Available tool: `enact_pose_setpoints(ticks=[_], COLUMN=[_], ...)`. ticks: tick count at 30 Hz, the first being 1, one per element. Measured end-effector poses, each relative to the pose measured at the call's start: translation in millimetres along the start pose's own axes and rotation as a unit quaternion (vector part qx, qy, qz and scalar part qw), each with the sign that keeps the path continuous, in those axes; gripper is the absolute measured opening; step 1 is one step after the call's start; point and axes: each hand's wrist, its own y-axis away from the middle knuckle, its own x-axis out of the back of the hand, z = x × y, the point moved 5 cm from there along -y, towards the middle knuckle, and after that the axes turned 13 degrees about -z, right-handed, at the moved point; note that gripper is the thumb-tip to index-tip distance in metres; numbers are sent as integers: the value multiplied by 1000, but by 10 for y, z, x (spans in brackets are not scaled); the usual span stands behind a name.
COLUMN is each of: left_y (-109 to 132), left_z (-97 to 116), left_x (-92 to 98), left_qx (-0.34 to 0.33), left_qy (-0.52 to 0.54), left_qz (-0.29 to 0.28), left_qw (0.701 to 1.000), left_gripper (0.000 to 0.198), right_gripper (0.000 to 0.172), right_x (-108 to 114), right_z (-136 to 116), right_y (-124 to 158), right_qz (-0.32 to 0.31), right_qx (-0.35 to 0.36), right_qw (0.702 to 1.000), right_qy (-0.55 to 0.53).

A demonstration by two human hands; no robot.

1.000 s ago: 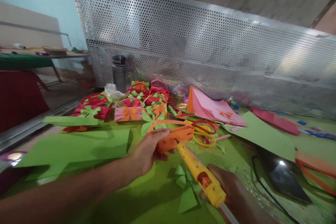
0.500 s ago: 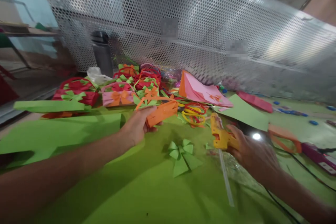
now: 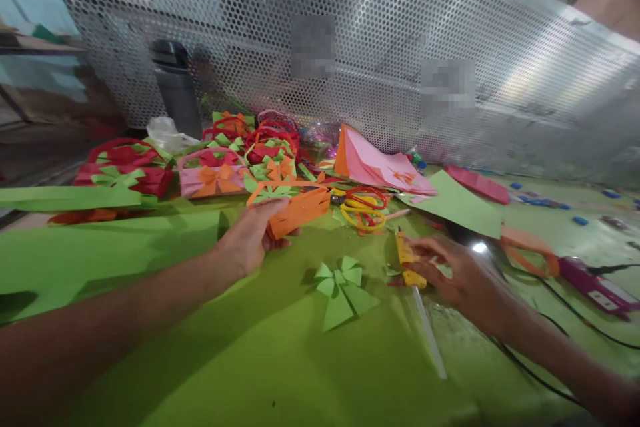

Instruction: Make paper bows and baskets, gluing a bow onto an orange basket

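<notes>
My left hand (image 3: 250,237) is closed round one end of a small orange paper bag (image 3: 300,212) with a thin orange handle, holding it above the table. A yellow glue gun (image 3: 411,260) lies on the table on the right, a clear glue stick (image 3: 430,330) jutting from its back end. My right hand (image 3: 453,273) is over the gun's grip, fingers apart and loose; whether the fingertips still touch it is hard to tell. Between my hands a green paper bow (image 3: 345,290) rests on the green table surface.
Red and pink paper bags with bows, a pink one (image 3: 213,180) among them, stand at the back left near a dark bottle (image 3: 175,90). Scissors (image 3: 365,213), pink sheets (image 3: 375,163) and a green sheet (image 3: 455,203) lie behind. A purple power strip (image 3: 597,287) and cables are on the right.
My right hand has lowered the glue gun onto the table and its fingers have loosened from the grip. The left hand keeps its hold on the orange bag. The view has shifted slightly.
</notes>
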Motion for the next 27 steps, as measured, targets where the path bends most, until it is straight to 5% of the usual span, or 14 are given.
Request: enact_pose_setpoints(ticks=[3,9,16,27], left_y=[-8,8,2,2], left_z=[-21,-51,-51,-64], left_x=[-2,-10,-3,0], left_qx=[2,8,14,12], left_qy=[-2,-3,0,4], left_qz=[-1,-1,-4,-6], left_qw=[1000,1000,1000,1000], left_gripper=[7,3,6,6], right_gripper=[31,27,28,10], right_x=[-114,-364,-397,-443], right_z=[-268,-415,-538,-642], right_y=[-319,-803,-797,-782], right_qz=[-125,-244,-280,-232], right_qx=[6,-36,-27,-9], right_qw=[980,960,949,969], right_qy=[-156,-136,-140,-85])
